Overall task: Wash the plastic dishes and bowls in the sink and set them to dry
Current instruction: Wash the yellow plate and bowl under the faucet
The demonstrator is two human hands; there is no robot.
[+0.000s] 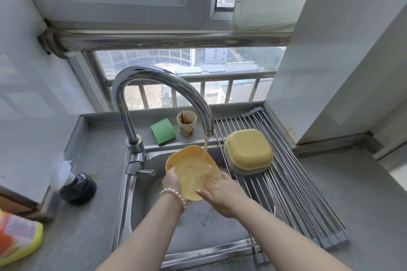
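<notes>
Under the tap, left hand grips yellow bowl.

Colours from my feed: the dish under the water is pale yellow. The stacked bowls on the rack are yellow on top with a light green and a whitish one showing at the bottom edge. Sponge is bright green. Paper cup is cream with brown stains inside. Tap and rack are shiny silver, the sink dull grey. The bracelet has pinkish-white beads. Far left there's a yellow-rimmed thing with orange and white.
</notes>
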